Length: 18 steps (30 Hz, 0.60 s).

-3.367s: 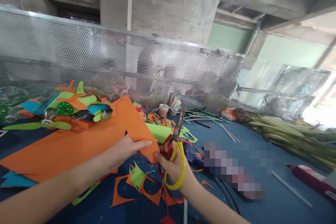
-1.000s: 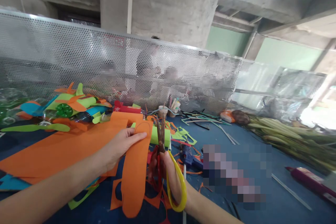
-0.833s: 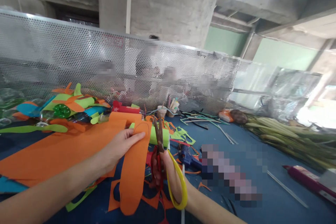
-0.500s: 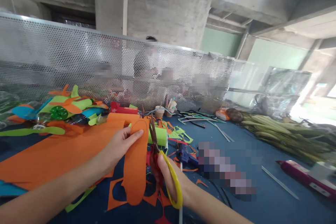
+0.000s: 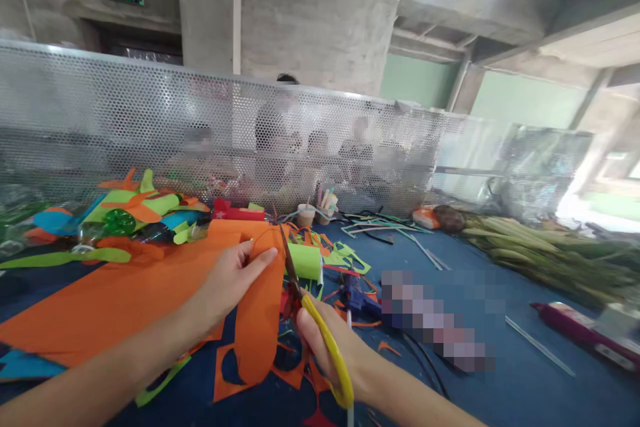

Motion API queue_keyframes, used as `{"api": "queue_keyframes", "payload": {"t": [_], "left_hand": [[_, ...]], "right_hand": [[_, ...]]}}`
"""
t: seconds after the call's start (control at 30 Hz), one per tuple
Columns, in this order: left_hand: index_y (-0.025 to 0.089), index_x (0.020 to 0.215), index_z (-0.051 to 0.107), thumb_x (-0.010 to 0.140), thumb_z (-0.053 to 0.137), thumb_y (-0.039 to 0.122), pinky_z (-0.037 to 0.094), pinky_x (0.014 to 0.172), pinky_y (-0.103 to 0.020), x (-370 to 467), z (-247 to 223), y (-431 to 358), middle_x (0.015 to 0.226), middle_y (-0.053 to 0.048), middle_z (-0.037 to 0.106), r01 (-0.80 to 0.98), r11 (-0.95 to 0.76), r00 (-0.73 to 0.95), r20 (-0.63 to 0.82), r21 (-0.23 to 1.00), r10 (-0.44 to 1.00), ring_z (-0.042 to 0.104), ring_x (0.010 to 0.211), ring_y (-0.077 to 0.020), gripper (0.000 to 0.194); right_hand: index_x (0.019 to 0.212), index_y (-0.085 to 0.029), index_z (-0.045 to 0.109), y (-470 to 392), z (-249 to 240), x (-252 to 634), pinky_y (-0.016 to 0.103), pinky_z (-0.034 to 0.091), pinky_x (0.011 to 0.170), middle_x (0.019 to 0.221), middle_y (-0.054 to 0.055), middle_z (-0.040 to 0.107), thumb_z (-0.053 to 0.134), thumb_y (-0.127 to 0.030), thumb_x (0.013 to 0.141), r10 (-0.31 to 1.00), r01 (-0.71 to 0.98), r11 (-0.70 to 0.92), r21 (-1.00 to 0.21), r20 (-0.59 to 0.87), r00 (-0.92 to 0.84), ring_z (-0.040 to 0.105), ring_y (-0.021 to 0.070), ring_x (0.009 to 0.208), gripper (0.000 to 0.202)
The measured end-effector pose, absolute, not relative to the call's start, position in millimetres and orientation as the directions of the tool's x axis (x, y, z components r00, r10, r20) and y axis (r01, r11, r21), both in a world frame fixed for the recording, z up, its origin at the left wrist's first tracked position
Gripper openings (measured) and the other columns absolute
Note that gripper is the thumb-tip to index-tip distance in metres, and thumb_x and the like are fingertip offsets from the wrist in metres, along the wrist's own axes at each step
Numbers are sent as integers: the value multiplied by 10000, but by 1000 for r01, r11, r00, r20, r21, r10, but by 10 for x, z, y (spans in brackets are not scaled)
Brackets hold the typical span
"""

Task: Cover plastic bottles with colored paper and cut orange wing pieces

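Note:
My left hand [image 5: 240,280] pinches a long orange sheet strip [image 5: 257,327] with a rounded lower end, thumb on its front. A drawn curve marks the upper part of the strip. My right hand [image 5: 333,337] is closed round the yellow handle of a pair of scissors [image 5: 291,267]. Their dark blades point up along the strip's right edge; whether they are apart is hard to tell. Below lie orange offcuts [image 5: 230,373] with cut-out curves. Just behind the blades sits a lime-green roll [image 5: 303,261].
A large orange sheet [image 5: 125,307] covers the left of the blue table. Wrapped bottles with paper fins [image 5: 135,203] pile behind it. A blue glue gun [image 5: 363,300], dried leaves [image 5: 530,247] and a purple tube [image 5: 580,333] lie right. Behind a perforated metal screen [image 5: 100,113] are people.
The scissors have tilted left, their blades now closer to the strip's upper right edge. My left hand keeps its hold. The view has shifted slightly.

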<state>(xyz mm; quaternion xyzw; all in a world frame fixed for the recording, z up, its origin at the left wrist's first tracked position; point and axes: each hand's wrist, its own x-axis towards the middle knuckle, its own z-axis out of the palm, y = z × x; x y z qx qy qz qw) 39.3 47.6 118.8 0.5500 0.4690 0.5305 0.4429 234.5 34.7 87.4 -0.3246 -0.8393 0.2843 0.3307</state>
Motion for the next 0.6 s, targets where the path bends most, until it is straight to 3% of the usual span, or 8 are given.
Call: {"api": "queue_keyframes", "payload": {"t": [0.13,0.33,0.6], "left_hand": [[245,631,447,713,695,543,326,521,-264,394,1189,486,573,66,463,142,-240,-33,247,960,968,423,538,-132,396],[268,579,341,694,679,546,217,452,-264,384,1183,522,513,88,315,228,-280,-48,298,933,953,289,468,-111,452],[268,556,319,704,668,536,215,487,-274,399,1188,503,560,76,265,275,-329,-65,359,904,931,260,513,-120,465]], "right_hand": [[925,-201,505,342,907,2350,312,455,675,825,57,599,184,-726,978,726,378,624,-684,330,-603,515,177,686,617],[944,-201,498,334,937,2343,350,475,763,922,102,622,173,-738,969,721,372,619,-692,312,-619,563,211,780,628],[795,-243,407,369,831,2345,298,394,572,671,-5,487,189,-708,978,733,384,628,-676,350,-583,454,161,594,545]]}}
